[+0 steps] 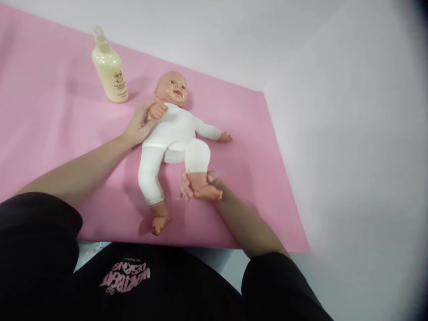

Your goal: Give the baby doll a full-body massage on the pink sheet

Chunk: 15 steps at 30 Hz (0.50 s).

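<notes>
A baby doll (172, 127) with a bald head and a white cloth body lies on its back on a pink mat (254, 187), its head pointing away from me. My left hand (137, 125) grips the doll's side by its bent arm, with the fingertips partly hidden behind that arm. Lower down, my right hand (186, 186) is wrapped from beneath around the ankle of the doll's leg on the right. The doll's foot hides most of that palm. Its other leg rests on the mat, nearer to me.
A pale yellow pump bottle (112, 73) stands upright on the mat, to the left of the doll's head. The mat's right edge slants down beside my right forearm, and its near edge runs just in front of my body. A whitish surface (334, 133) lies beyond it.
</notes>
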Each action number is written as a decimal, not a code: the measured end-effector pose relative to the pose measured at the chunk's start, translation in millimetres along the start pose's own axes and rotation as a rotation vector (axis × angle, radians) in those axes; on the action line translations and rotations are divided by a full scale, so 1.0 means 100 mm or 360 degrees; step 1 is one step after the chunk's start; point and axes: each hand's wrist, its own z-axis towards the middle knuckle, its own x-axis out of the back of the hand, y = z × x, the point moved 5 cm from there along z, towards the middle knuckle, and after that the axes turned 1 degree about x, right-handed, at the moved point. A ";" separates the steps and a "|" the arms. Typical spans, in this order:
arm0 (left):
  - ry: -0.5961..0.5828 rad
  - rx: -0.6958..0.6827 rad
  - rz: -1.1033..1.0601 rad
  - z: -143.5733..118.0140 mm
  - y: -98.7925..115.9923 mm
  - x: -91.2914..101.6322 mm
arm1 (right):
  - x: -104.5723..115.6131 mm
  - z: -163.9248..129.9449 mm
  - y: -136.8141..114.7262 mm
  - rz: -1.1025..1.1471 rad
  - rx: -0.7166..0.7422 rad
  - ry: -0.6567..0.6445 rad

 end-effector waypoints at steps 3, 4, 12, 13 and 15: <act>-0.0235 -0.0119 0.0162 0.04 0.28 -0.06 | 0.19 -0.05 -0.18 0.0088 0.0369 0.0656; -0.0287 -0.0131 0.0190 0.05 0.33 -0.07 | 0.24 -0.08 -0.23 0.0099 0.0422 0.0910; -0.0377 -0.0182 0.0253 0.06 0.35 -0.12 | 0.30 -0.12 -0.30 0.0043 0.0376 0.1288; -0.0342 -0.0178 0.0242 0.05 0.33 -0.11 | 0.31 -0.12 -0.29 0.0010 0.0374 0.1235; -0.0205 -0.0133 0.0193 0.03 0.25 -0.08 | 0.31 -0.13 -0.26 -0.0049 0.0356 0.1101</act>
